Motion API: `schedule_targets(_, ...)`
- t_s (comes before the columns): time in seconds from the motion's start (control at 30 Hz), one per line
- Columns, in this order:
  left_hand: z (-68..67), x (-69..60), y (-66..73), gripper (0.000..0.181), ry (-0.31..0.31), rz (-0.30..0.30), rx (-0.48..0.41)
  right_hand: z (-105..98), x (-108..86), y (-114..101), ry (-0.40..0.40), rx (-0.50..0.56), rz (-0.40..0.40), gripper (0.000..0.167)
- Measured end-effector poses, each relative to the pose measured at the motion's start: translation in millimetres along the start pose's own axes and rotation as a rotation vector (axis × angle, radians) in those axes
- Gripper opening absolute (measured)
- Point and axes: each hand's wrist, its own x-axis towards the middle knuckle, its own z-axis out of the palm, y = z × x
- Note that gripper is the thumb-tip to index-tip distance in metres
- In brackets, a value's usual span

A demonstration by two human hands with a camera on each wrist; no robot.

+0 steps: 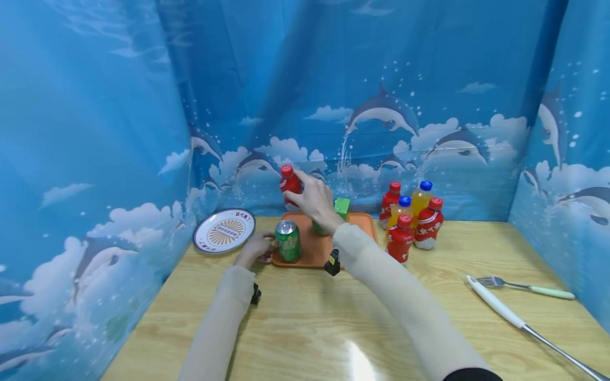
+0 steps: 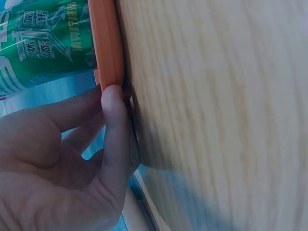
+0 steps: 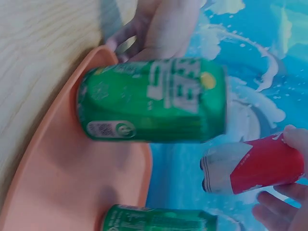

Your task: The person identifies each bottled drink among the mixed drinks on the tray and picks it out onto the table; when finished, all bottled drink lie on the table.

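Observation:
An orange tray (image 1: 310, 248) lies on the table, and my left hand (image 1: 258, 247) pinches its left edge; the left wrist view shows the thumb on the rim (image 2: 109, 48). One green soda can (image 1: 288, 244) stands upright at the tray's front left. Behind it is a second green can (image 3: 161, 220), mostly covered by my right arm in the head view. My right hand (image 1: 314, 198) grips a red-labelled bottle (image 1: 290, 185) with a red cap, held up over the tray's back left. Beside that wrist, a green box-shaped item (image 1: 341, 206) shows partly.
Right of the tray stand several bottles, some red-labelled (image 1: 428, 223), some orange with blue caps (image 1: 421, 198). A white plate (image 1: 202, 241) lies at the left. A fork (image 1: 514, 285) and a white-handled utensil (image 1: 500, 307) lie at the right. Dolphin-printed curtains (image 1: 286, 79) enclose the table.

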Motion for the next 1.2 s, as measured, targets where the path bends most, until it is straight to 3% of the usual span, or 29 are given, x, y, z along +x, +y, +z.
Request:
schedule_targets(0.2, -1.6, 0.5, -0.7, 0.056, -0.010, 0.005, 0.008, -14, -4.5, -8, -0.021, 0.157, 0.049, 0.067)
schedule_targets(0.33, -2.5, -0.5, -1.6, 0.056, -0.019, 0.005, -0.004, -21, -8.3, -12, -0.057, 0.315, 0.101, 0.067)
schedule_targets(0.77, -2.7, -1.5, -0.4, 0.057, -0.027, 0.009, -0.019, -47, -17.0, -9, -0.268, 0.812, 0.176, 0.069)
schedule_targets(1.2, -3.0, 5.6, -3.3, 0.057, -0.028, -0.009, -0.018, -70, -24.6, 8, -0.490, 0.957, 0.197, 0.060)
